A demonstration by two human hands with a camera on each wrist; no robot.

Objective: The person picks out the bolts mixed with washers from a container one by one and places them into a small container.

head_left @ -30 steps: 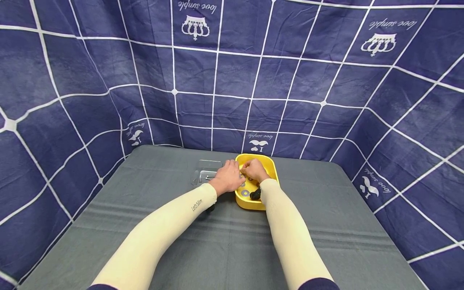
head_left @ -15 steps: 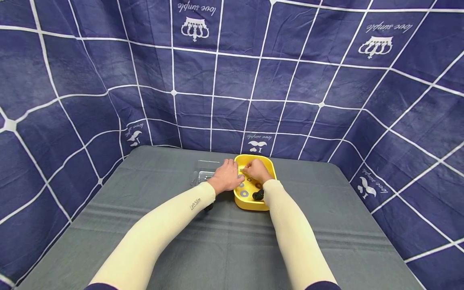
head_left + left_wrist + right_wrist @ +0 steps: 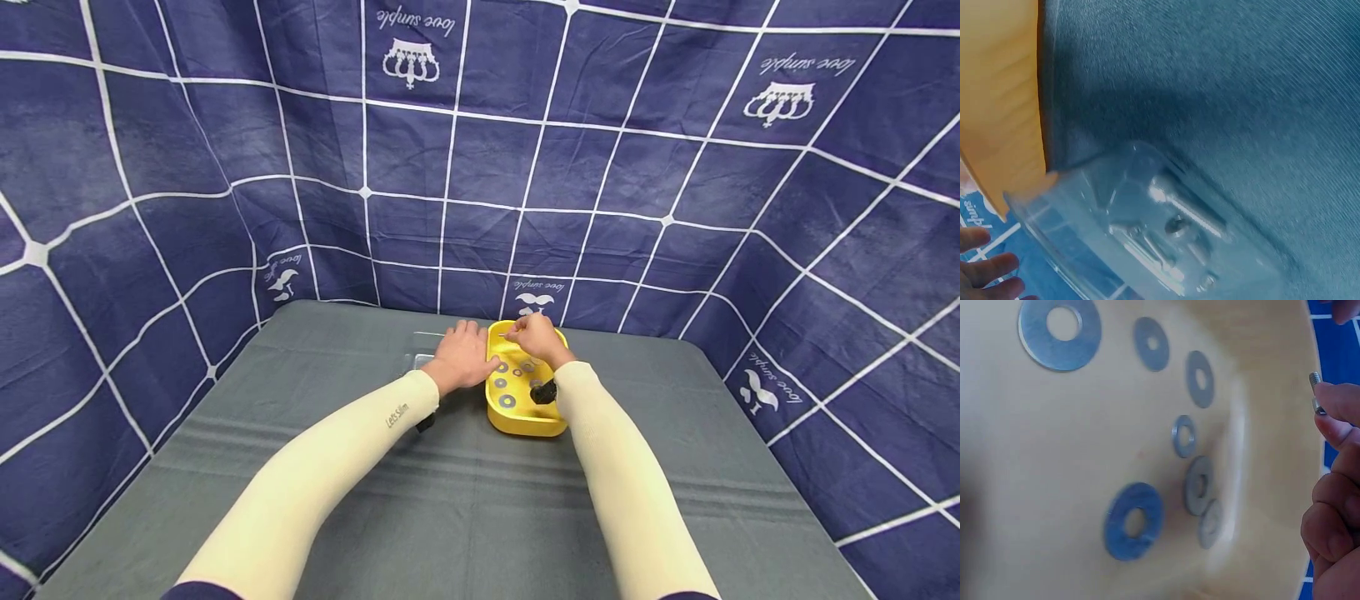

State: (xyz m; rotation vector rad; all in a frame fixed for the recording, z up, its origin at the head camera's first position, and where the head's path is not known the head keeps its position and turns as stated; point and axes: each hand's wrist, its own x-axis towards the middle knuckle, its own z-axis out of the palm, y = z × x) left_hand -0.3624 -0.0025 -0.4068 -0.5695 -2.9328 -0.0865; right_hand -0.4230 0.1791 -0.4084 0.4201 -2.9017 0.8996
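My right hand [image 3: 537, 337] hovers over the far part of a yellow bin [image 3: 525, 427]. Between its thumb and index finger it pinches a small screw [image 3: 1315, 380], whose threaded end sticks out in the right wrist view. Several flat metal washers of different sizes lie on the bin floor, among them a large washer [image 3: 1135, 522]. My left hand [image 3: 459, 354] rests beside the bin's left rim, fingers extended and thumb near the edge. Below it is a clear plastic box [image 3: 1094, 262] holding several bolts [image 3: 1188, 209]; in the head view the hand hides much of this box.
A grey cloth [image 3: 480, 517] covers the table. Behind and to both sides hangs a blue curtain [image 3: 480, 167] with white grid lines. Black wrist cameras, such as the right camera [image 3: 543, 392], sit beneath the forearms.
My right hand has lifted from the bin floor toward the far rim with the screw pinched. My left hand has shifted slightly left, with its fingers spread more, and more washers show.
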